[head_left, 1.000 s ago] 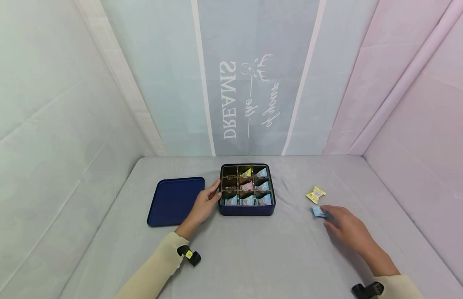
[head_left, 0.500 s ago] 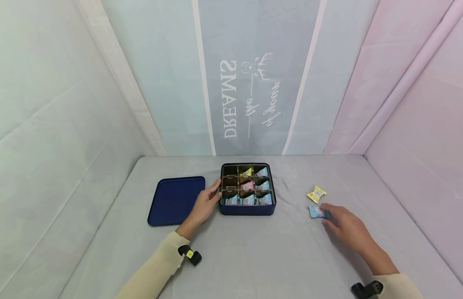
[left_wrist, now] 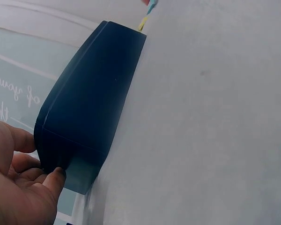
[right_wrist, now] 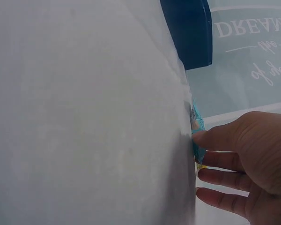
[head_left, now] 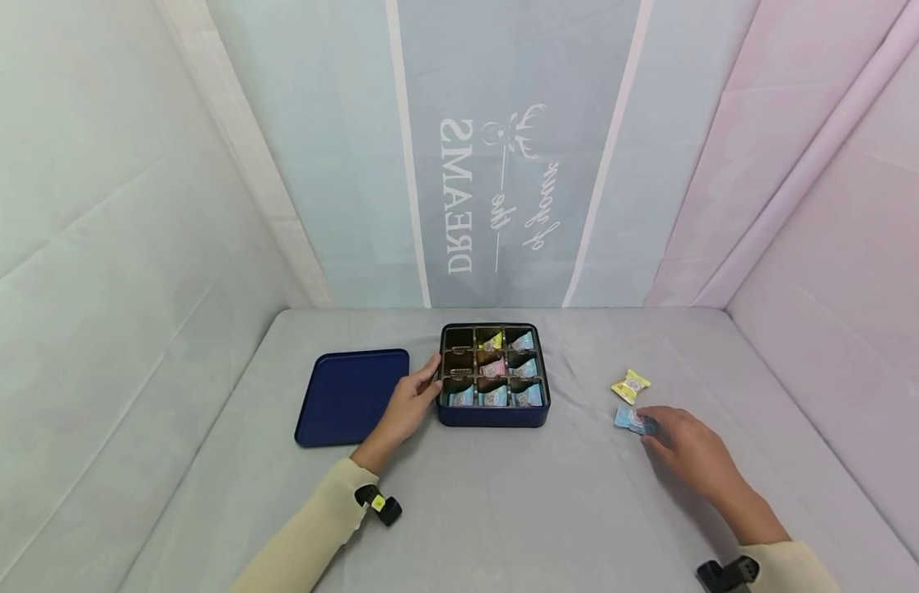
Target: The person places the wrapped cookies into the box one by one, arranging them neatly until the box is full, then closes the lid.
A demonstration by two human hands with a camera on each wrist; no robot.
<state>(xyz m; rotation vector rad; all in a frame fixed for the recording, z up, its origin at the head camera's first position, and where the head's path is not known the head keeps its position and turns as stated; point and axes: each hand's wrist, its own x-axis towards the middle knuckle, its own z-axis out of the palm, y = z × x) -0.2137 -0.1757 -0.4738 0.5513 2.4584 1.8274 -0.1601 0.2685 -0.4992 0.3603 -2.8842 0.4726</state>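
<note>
A dark blue box (head_left: 492, 417) with a divided insert stands on the table. Its compartments hold small wrapped candies: several blue ones (head_left: 493, 397), a pink one (head_left: 492, 368) and a yellow one (head_left: 492, 342). Two compartments at the left show their bare bottoms. My left hand (head_left: 408, 407) rests against the box's left side, thumb and fingertips on the wall near the corner, as the left wrist view shows. Over on the right, my right hand (head_left: 685, 449) pinches a blue wrapped candy (right_wrist: 197, 126) between thumb and fingers, low at the tabletop.
A loose yellow wrapped candy (head_left: 631, 385) lies just beyond the right hand. Left of the box is a square dark blue lid (head_left: 348, 399), partly covered by the left hand. A printed cloth (head_left: 504, 206) rises behind the table (head_left: 519, 511), with cloth walls on both sides.
The blue candy has turned slightly in the right hand's fingertips, showing more of its wrapper. The left hand and the box hold their places.
</note>
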